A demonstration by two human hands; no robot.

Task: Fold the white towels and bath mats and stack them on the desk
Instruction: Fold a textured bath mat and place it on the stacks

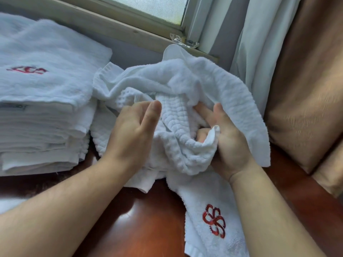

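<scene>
A crumpled towel (185, 86) is bunched on the worktop (148, 219) between both hands. Its long axis runs from the window side toward the person, and the end with the red emblem (213, 221) trails past the right forearm. A hem corner is pinched by the right hand (228, 145), the nearer one to it. The left hand (133, 130) is held flat, fingers straight, just beside the heap. One folded stack (46, 86) is seen to the left. Whether the heap holds one piece or two cannot be told.
</scene>
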